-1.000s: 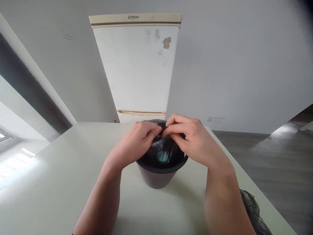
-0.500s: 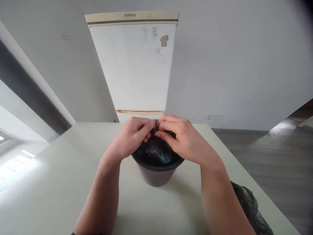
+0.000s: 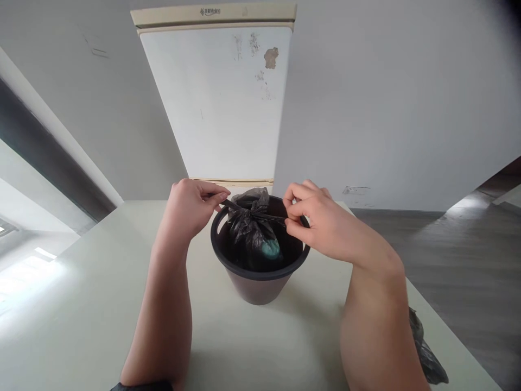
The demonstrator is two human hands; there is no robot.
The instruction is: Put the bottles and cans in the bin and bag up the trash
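A black plastic bag point(image 3: 250, 231) sits inside a brown trash can point(image 3: 260, 289) with a dark rim. Its top is gathered into a knot near the middle, and something green shows through its side. My left hand point(image 3: 193, 206) pinches one twisted end of the bag to the left of the knot. To the right, my right hand point(image 3: 315, 217) grips the other end between thumb and fingers. Both ends look stretched taut outward. The bag's lower part is hidden in the can.
The can stands on a pale table point(image 3: 101, 282). Another black plastic bag point(image 3: 427, 353) lies by the table's right edge, partly behind my right forearm. Beyond the far edge stands a white fridge point(image 3: 223, 108) against a grey wall.
My hands have moved apart, left and right, each drawing out an end of the bag. The gathered knot now shows between them. The view has shifted slightly.
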